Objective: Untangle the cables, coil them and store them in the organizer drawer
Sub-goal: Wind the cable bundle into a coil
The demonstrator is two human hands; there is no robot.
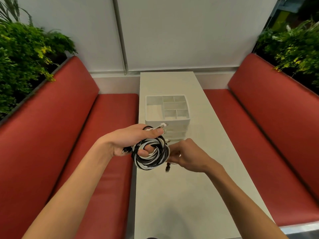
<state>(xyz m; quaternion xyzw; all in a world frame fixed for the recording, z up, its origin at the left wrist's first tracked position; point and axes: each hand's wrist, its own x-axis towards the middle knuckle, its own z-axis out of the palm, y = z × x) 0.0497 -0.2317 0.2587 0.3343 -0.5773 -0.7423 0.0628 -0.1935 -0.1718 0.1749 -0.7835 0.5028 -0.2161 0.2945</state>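
Left hand (131,142): palm up, above the counter's left edge, fingers curled through a knotted bundle of black and white cables (151,155); one fingertip pokes out through the middle of the loops, and the thumb lies along the top.

Right hand (188,156): back toward me, fingers bent in against the right side of the bundle, pinching a strand there.

Cables: held in the air between both hands, just in front of the organizer and not lying on the counter. The loops are wound over one another, black mixed with white.

White plugs (161,126): stick out past the left fingertips, toward the organizer.

Black plug (167,168): dangles below the bundle, under the right hand.

Organizer (150,109): white, standing mid-counter behind the hands, with an open tray of divided compartments on top and stacked drawer fronts beneath, partly hidden by the hands. I cannot tell whether a drawer is pulled out.

Counter (189,195): long, narrow and white, running away to the wall.

Benches (51,135): red padded seats on either side of the counter.

Plants (25,49): green foliage behind each backrest.
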